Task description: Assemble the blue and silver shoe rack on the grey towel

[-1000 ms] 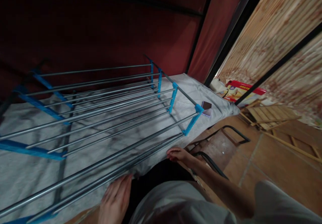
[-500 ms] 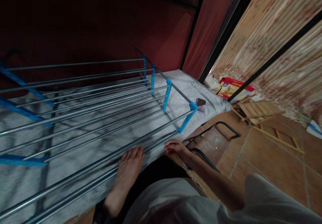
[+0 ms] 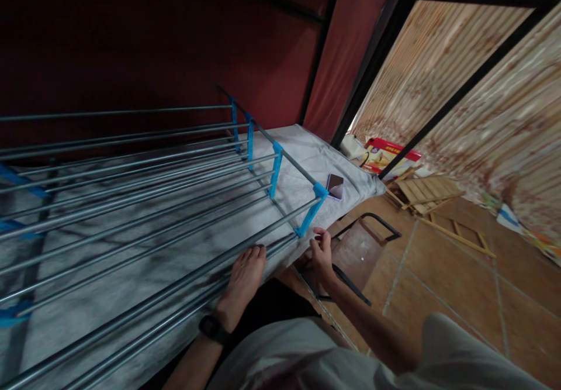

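A folding clothes drying rack (image 3: pixel 263 235), with grey metal tubes and blue plastic joints, lies across a cloth-covered table (image 3: pixel 302 144). My left hand (image 3: pixel 246 273) lies over the rack's near lower tubes, its fingers stretched out and resting on them. Just right of the rack's near blue corner joint (image 3: pixel 311 211) is my right hand (image 3: pixel 323 255). Its fingers are loosely curled and a little apart, with nothing plain to see in them. On the cloth beyond that joint lies a phone (image 3: pixel 335 186), flat with its dark face up.
A chair (image 3: pixel 362 244) with a dark tubular frame stands at the table's right side. Farther off on the tiled floor (image 3: pixel 442 287) are a wooden slatted folding piece (image 3: pixel 432 194) and a red and yellow box (image 3: pixel 390 155). A dark red wall (image 3: pixel 263 57) rises behind the rack.
My view has turned right, so the rack sits farther left. My left hand has slid along the tubes toward the right end. My right hand has moved up beside the corner joint.
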Tool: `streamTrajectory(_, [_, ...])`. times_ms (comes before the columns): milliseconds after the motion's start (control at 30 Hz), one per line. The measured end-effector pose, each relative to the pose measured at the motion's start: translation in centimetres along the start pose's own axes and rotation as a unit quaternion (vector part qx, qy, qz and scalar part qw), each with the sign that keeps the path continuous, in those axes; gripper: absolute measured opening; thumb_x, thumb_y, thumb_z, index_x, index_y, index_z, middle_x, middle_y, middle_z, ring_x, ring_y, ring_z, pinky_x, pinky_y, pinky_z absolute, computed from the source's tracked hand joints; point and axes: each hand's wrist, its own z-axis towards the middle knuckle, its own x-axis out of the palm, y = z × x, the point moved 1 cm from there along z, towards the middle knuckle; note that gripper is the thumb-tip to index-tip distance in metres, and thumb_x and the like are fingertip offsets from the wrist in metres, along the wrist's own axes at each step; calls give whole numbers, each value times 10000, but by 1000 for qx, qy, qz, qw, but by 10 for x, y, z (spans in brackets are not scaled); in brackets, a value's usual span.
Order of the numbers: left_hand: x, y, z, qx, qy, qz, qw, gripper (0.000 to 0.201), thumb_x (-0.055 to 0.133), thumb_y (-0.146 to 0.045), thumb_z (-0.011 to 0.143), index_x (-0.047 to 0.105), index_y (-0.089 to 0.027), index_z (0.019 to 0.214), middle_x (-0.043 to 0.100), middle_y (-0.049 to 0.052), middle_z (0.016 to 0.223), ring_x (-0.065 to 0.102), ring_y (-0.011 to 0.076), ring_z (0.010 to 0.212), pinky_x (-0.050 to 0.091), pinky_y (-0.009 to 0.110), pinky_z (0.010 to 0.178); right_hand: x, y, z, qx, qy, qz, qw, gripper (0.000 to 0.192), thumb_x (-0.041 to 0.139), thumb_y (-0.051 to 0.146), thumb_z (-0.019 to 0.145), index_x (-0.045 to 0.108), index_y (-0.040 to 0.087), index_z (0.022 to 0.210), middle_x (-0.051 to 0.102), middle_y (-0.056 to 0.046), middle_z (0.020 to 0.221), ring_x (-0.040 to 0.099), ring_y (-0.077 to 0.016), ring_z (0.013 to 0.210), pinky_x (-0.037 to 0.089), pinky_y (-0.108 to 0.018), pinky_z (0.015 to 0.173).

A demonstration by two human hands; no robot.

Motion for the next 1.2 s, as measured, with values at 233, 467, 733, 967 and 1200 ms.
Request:
streamTrajectory(233, [1, 0, 3, -10, -29, -26, 999, 441, 315, -75, 963, 565, -134, 1321, 655, 155, 1220, 628, 234, 1119, 483, 366, 962, 9, -6, 17, -47, 84, -16, 995, 533, 480, 249, 777, 482, 233, 1310, 506, -93, 1345, 481, -234, 1240, 394, -393, 1063])
streamTrajectory(467, [-22, -10, 0, -13, -29, -65, 997, 366, 354, -182, 1002, 589, -176, 1283, 682, 119, 1151, 661, 226, 1030, 488, 343, 902, 15, -12, 26, -44, 130, 2, 991, 405, 522, 355, 821, 567, 209, 1197, 597, -88, 1212, 559, -234, 1104, 432, -377, 1012])
streamTrajectory(733, [-39, -13, 0, -20, -25, -71, 997, 352, 384, -198, 1000, 593, -192, 1282, 694, 104, 1120, 669, 215, 1007, 495, 323, 868, 15, -3, 33, -38, 154, -22, 987, 412, 531, 427, 843, 609, 226, 1194, 637, -75, 1172, 549, -241, 1127, 408, -391, 1052])
streamTrajectory(967, [-43, -14, -1, -22, -28, -91, 995, 341, 394, -191, 999, 596, -199, 1273, 690, 101, 1147, 667, 211, 1026, 501, 321, 879, 13, -3, 35, -28, 170, -24, 985, 416, 535, 436, 847, 620, 232, 1199, 637, -71, 1210, 556, -242, 1117, 416, -396, 1046])
streamTrajectory(1200, [-42, -14, -2, -14, -31, -80, 996, 362, 355, -199, 1009, 591, -188, 1283, 688, 108, 1159, 665, 223, 1040, 503, 341, 886, 13, -7, 35, -48, 159, -28, 986, 409, 532, 475, 851, 636, 223, 1157, 649, -69, 1180, 582, -226, 1067, 434, -377, 1020])
